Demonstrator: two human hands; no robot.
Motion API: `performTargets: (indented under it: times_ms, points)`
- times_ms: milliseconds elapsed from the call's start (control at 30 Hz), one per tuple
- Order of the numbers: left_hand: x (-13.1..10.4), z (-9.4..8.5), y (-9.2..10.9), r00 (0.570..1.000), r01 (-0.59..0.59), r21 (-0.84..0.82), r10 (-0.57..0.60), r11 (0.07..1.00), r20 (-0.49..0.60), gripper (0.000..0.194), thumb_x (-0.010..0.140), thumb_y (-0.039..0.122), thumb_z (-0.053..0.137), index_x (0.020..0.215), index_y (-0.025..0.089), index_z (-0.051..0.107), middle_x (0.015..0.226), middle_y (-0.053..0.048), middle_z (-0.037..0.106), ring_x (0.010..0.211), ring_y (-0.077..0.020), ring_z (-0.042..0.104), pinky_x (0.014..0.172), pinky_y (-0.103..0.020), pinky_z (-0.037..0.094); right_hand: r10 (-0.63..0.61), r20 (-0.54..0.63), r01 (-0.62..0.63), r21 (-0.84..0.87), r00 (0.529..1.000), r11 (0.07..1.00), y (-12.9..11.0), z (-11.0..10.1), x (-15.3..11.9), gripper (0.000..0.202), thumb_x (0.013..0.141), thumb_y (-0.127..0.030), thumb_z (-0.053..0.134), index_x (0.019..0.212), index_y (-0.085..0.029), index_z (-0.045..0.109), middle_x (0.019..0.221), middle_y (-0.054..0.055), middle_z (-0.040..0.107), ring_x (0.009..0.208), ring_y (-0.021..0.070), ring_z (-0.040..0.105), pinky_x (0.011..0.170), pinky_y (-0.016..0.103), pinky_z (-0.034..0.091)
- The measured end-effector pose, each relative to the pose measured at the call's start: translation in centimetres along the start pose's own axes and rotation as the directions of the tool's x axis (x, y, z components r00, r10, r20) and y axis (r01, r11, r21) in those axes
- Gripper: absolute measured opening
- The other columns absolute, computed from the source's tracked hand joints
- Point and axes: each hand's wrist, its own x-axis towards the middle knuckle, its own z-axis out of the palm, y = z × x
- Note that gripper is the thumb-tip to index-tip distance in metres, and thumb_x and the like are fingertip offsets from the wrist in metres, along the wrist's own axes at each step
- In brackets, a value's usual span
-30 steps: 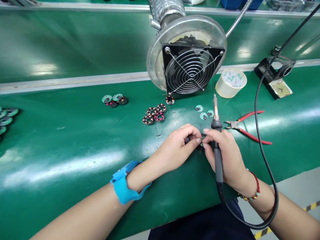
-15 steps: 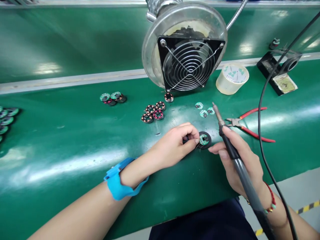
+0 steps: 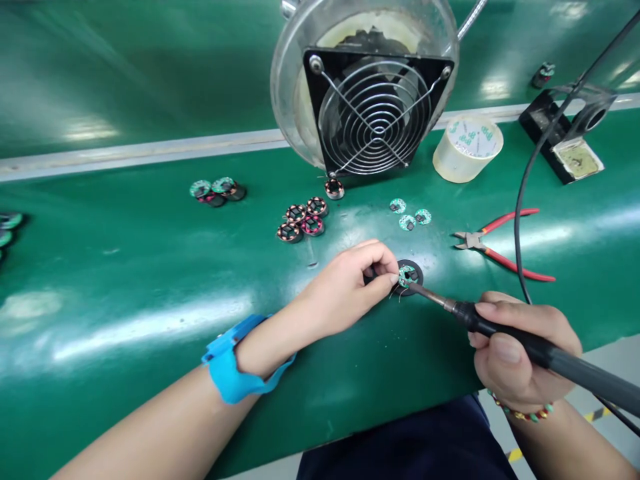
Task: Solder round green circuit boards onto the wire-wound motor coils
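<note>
My left hand, with a blue wrist strap behind it, pinches at the left edge of a round green circuit board. The board sits in a black round holder, and thin wires stick out at its lower left. My right hand is wrapped round a soldering iron, whose tip touches or nearly touches the lower part of the board. What exactly the left fingertips hold is too small to tell; it may be a thin wire.
Beyond my hands lie three small boards, several copper-wound rings, and red-handled cutters. Further back are a fan, a tape roll and an iron stand. A black cable crosses the right side.
My right hand has turned and moved right and down; the iron's tip has swung down from above the board to its lower edge. My left hand stays at the board. The view has shifted slightly.
</note>
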Motion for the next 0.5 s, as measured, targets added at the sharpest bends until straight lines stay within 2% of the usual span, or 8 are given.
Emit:
performTargets:
  times_ms: [133,500]
  points:
    - [0.07,0.06,0.01,1.0,-0.001,0.005,0.001,1.0,0.003,0.01,0.082,0.011,0.055,0.075,0.017,0.058,0.075,0.003,0.055,0.067,-0.0096,0.049,0.062,-0.023,0.04,-0.008,-0.095,0.003,-0.048,0.995,0.999,0.32,0.58,-0.28,0.018,0.087,-0.033,0.063,0.101,-0.023,0.068,0.075,0.003,0.069,0.064,0.0203,0.069,0.056,0.037,0.06]
    - [-0.07,0.05,0.0,1.0,-0.002,0.015,0.003,1.0,-0.01,0.01,0.083,0.012,0.055,0.075,0.017,0.058,0.075,0.004,0.055,0.066,-0.0091,0.049,0.061,-0.023,0.04,0.017,-0.064,-0.02,-0.049,0.998,0.999,0.33,0.8,-0.31,0.018,0.087,-0.032,0.063,0.103,-0.024,0.068,0.074,0.002,0.069,0.066,0.0203,0.07,0.056,0.036,0.061]
